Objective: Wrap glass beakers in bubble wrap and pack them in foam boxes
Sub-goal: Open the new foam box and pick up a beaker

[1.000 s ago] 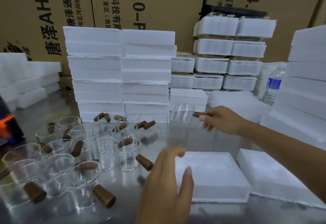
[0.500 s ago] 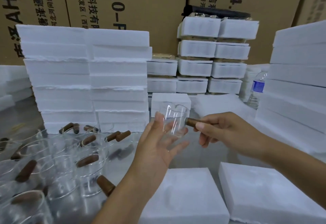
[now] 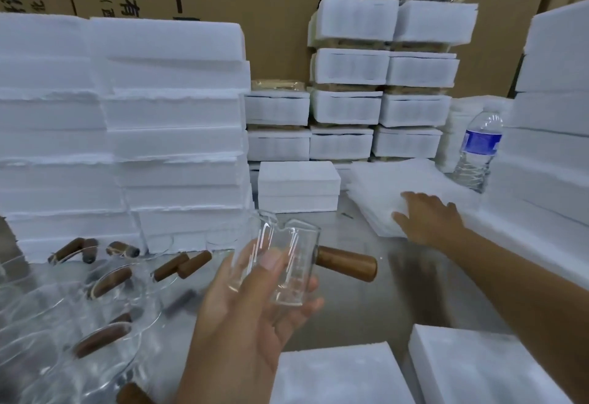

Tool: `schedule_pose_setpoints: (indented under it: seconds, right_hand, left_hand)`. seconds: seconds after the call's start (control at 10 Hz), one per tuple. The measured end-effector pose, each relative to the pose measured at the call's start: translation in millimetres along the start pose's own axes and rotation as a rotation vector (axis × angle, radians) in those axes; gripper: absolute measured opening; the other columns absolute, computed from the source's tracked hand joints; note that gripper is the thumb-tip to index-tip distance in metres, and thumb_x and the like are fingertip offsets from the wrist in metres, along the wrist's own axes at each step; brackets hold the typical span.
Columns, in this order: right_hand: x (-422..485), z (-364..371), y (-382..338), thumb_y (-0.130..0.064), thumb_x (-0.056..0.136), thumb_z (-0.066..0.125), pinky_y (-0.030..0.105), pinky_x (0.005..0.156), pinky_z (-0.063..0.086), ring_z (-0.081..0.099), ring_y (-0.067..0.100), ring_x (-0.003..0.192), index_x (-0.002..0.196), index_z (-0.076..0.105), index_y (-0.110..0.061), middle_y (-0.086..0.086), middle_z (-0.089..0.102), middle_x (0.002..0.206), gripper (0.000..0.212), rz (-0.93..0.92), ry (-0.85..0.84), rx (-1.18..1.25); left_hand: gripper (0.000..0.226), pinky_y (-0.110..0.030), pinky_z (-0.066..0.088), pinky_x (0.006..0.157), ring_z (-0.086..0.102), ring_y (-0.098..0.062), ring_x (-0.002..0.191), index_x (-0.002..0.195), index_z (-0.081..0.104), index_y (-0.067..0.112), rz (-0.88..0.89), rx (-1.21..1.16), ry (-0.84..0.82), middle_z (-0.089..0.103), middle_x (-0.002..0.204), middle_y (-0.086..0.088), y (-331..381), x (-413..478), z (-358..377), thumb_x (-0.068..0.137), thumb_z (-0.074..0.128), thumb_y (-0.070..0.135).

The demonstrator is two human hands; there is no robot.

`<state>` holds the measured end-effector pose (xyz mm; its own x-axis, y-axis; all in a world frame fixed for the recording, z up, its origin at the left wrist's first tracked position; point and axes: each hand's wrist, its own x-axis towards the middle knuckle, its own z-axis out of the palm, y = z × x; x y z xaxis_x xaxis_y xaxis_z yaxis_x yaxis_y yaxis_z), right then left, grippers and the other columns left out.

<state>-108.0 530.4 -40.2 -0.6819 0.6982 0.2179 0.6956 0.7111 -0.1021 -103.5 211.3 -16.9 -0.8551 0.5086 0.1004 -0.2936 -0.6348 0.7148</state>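
- Half a second ago the right hand [image 3: 430,219] pinched the beaker's wooden handle [image 3: 347,263]. Now it has let go and lies on the stack of white sheets [image 3: 398,177] farther back on the right, fingers straight and spread on the top sheet.
- The left hand [image 3: 251,321], then flat and open behind the glass, now grips the beaker [image 3: 290,263] alone, thumb across the glass wall and fingers curled under the base. It holds the beaker in the air above the metal table [image 3: 366,305], lower and nearer than before.
- The view has swung right, so the other beakers [image 3: 79,317] at the left are blurred and cut off by the frame edge.
- The sheets are too pale and soft to show whether they are bubble wrap.
- The two foam boxes [image 3: 341,375] in front are cut off by the bottom edge.
- The beaker stands roughly upright, mouth upward, leaning a little away from the camera, with a pouring notch in the rim.
- Its handle sticks out sideways, long axis running left to right, free end pointing right and slightly down.
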Motion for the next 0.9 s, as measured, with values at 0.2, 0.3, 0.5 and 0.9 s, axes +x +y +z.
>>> schedule_pose_setpoints:
  seconds: [0.2, 0.3, 0.5, 0.9]
  right_hand:
    - [1, 12, -2, -0.040, 0.092, 0.052, 0.038, 0.096, 0.035, 0.055, 0.022, 0.110, 0.115, 0.061, -0.023, 0.001, 0.063, 0.117, 0.029, -0.019, 0.252, 0.036]
    - [0, 7, -2, -0.038, 0.093, 0.053, 0.038, 0.099, 0.032, 0.058, 0.020, 0.103, 0.101, 0.066, -0.026, -0.002, 0.068, 0.105, 0.020, -0.026, 0.298, 0.043]
    - [-3, 3, 2, -0.029, 0.095, 0.051, 0.035, 0.088, 0.040, 0.061, 0.024, 0.093, 0.099, 0.071, -0.020, 0.002, 0.070, 0.099, 0.023, -0.060, 0.346, 0.075]
    - [-122, -69, -60, -0.025, 0.088, 0.061, 0.023, 0.070, 0.033, 0.051, 0.011, 0.071, 0.082, 0.068, -0.020, -0.012, 0.061, 0.077, 0.010, -0.564, 0.530, 0.336]
  left_hand:
    - [0.069, -0.033, 0.051, 0.038, 0.065, -0.029, 0.048, 0.093, 0.066, 0.010, -0.036, -0.016, 0.008, 0.071, 0.067, -0.011, 1, 0, 0, 0.024, 0.072, 0.012]
    - [0.052, -0.036, 0.052, 0.039, 0.065, -0.031, 0.048, 0.095, 0.066, 0.010, -0.068, -0.021, 0.000, 0.072, 0.070, -0.013, 3, 0, 2, 0.049, 0.079, -0.007]
    - [0.063, -0.037, 0.052, 0.039, 0.065, -0.035, 0.048, 0.085, 0.068, 0.014, -0.051, 0.008, -0.016, 0.072, 0.072, -0.016, -2, -3, 1, 0.037, 0.057, -0.026]
    - [0.068, -0.033, 0.054, 0.042, 0.066, -0.027, 0.051, 0.087, 0.065, 0.009, -0.021, -0.173, -0.053, 0.070, 0.071, -0.012, 15, -15, 15, 0.020, 0.070, 0.020]
